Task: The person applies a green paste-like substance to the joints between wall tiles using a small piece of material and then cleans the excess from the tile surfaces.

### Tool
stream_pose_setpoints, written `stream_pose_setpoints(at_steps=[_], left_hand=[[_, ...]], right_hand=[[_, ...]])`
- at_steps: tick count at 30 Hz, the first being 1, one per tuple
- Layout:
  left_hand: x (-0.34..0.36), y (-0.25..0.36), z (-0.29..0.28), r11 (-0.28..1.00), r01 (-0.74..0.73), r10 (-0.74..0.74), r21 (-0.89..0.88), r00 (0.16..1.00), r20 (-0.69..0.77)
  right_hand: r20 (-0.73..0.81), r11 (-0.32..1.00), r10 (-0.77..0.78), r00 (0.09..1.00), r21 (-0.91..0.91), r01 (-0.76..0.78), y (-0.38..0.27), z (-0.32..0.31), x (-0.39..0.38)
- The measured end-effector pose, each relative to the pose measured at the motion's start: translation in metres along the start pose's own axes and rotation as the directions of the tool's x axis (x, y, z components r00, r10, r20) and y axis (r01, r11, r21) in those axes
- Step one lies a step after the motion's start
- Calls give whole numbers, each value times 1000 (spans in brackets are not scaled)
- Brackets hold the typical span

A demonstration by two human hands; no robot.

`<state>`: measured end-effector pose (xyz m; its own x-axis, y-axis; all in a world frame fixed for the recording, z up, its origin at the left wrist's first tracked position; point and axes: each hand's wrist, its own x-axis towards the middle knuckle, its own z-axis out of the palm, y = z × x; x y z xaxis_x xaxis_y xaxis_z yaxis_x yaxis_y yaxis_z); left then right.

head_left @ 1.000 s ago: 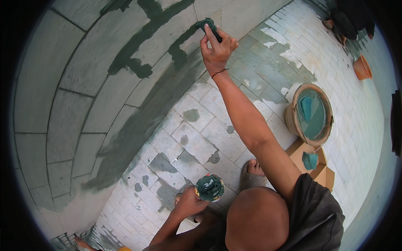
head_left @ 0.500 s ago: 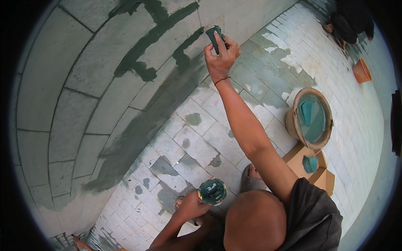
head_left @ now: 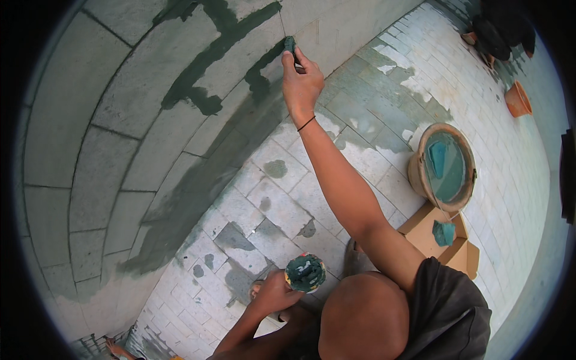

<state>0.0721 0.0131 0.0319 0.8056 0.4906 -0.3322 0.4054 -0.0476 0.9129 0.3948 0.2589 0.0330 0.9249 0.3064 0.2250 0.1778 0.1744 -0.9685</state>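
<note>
My right hand reaches up to the tiled wall, pinching a small flat spreader coated in dark green paste. The spreader is seen nearly edge-on, its tip at the upper end of a wet green streak along a tile joint. Whether it presses on the wall is hard to tell. Low in the picture, my left hand grips a round cup with dark green paste inside; the fingers are partly hidden beneath it.
At right stands a bucket of greenish water with a blue-green piece in it. Beside it is an open cardboard box with a green-stained sponge-like piece. Farther off are an orange pot and a crouching person; another person's hand shows lower left.
My right hand has moved left with the spreader, which has turned from showing its broad face to nearly edge-on, meeting the streak's end. The left hand and cup have hardly moved.
</note>
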Motion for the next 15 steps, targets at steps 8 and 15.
stream_pose_setpoints(at_steps=[8,15], left_hand=[[-3,2,-2,999,-8,8,39,1000,-3],[-8,2,-2,999,10,-11,53,1000,4]], right_hand=[[158,994,-33,987,-97,49,-13,-11,6],[272,999,-39,962,5,39,-16,-12,-18]])
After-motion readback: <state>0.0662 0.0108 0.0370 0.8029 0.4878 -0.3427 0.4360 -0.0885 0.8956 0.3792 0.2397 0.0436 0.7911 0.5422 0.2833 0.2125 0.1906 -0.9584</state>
